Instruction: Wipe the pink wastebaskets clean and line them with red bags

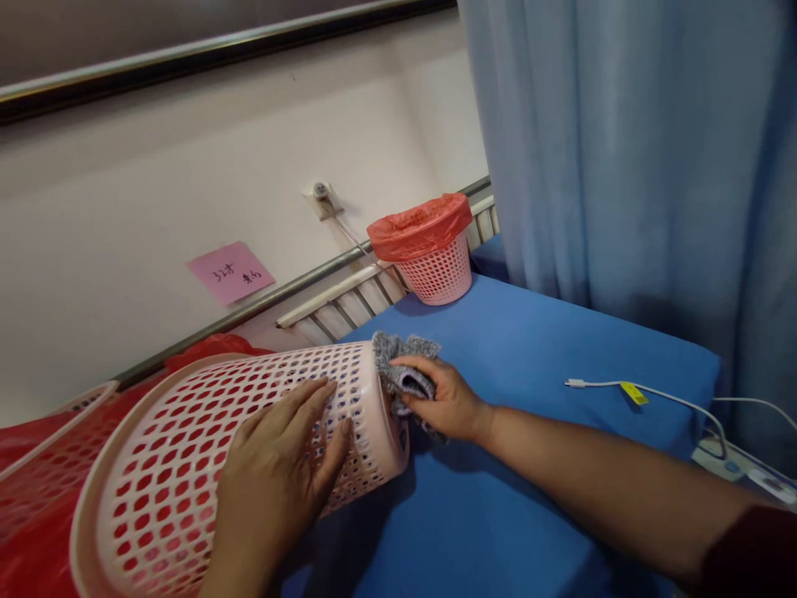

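Note:
A pink plastic basket (187,399) with a lattice wall lies on its side, its wide rim toward the left and its base toward the right. My left hand (280,457) rests on the lattice wall with the fingers stretched out. In my right hand (454,399) is a bunched grey cloth (408,374), pressed against the basket's base. Part of the cloth is hidden by my fingers, and the base's face is mostly turned away.
A second pink basket (439,274) with a red bag (420,228) over its rim stands at the back of the blue surface (529,332). A white cable (666,394) trails at the right near a blue curtain (623,149). Another pink basket (68,444) and red plastic are at the left.

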A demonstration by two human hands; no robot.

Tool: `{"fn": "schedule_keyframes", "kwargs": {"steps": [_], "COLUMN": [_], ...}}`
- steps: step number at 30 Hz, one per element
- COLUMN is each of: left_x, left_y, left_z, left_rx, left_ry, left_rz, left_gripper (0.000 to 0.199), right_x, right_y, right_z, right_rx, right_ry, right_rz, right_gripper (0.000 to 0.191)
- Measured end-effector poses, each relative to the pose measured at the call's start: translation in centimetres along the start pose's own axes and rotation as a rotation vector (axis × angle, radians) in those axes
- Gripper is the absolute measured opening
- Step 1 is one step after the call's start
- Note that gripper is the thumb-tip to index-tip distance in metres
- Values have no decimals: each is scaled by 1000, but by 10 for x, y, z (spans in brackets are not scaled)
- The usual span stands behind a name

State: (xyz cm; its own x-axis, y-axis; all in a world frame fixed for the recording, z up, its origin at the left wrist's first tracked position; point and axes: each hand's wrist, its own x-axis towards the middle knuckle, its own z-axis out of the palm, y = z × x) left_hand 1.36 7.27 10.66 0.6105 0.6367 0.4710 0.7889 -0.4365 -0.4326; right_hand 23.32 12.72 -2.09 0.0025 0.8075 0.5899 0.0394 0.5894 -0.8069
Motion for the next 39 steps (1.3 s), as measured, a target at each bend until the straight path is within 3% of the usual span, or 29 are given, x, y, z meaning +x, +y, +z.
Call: {"fn": "schedule_keyframes", "kwargs": {"steps": [4, 6, 9, 12, 14, 17, 20, 23, 26, 27, 29, 33, 35, 37, 39], "left_x": [-1, -1, -1, -2, -2, -2, -2, -2, -1, -1, -2, -3, -4, -4, -4], "left_y": [-1, -1, -2, -1, -1, 0, -1, 0, 0, 0, -1, -5, -6, -6, -5], "left_z": [0, 0, 1, 0, 0, -1, 0, 0, 0, 0, 1, 3, 4, 4, 4], "left_rx": [3, -1, -11, -11, -11, -15, -16, -18, -19, -17, -13, -28, -39, -49, -58], "left_ry": [14, 16, 8, 8, 12, 7, 7, 11, 20, 21, 26, 17, 8, 4, 0], "left_rz": [9, 13, 11, -3, -13, -16, -15, -13, -7, -6, -9, -20, -37, -60, -65], "left_gripper": [48, 48, 48, 47, 46, 47, 48, 48, 48, 48, 49, 49, 49, 47, 47], "right_x": [-5, -3, 2, 2, 0, -3, 1, 7, 10, 9, 5, -4, -4, -1, 5], "right_y": [6, 10, 9, 1, -2, 0, 5, 2, -7, -9, -12, -12, -12, -12, -12], "right_z": [0, -1, -4, -4, -3, -5, -10, -19, -24, -25, -23, -20, -21, -25, -29], "right_rx": [-274, -340, -196, 83, 152, -45, -241, -142, 238, 351, 427, 140, -19, -92, -87], "right_ry": [-276, -348, -144, 62, -19, -259, -384, -246, -97, -127, -317, -819, -974, -967, -782], "right_rz": [227, 298, 254, 63, 14, 205, 356, 330, 266, 260, 292, 425, 431, 403, 366], "right_gripper": [35, 30, 35, 43, 46, 38, 27, 31, 40, 41, 40, 32, 31, 32, 37]}}
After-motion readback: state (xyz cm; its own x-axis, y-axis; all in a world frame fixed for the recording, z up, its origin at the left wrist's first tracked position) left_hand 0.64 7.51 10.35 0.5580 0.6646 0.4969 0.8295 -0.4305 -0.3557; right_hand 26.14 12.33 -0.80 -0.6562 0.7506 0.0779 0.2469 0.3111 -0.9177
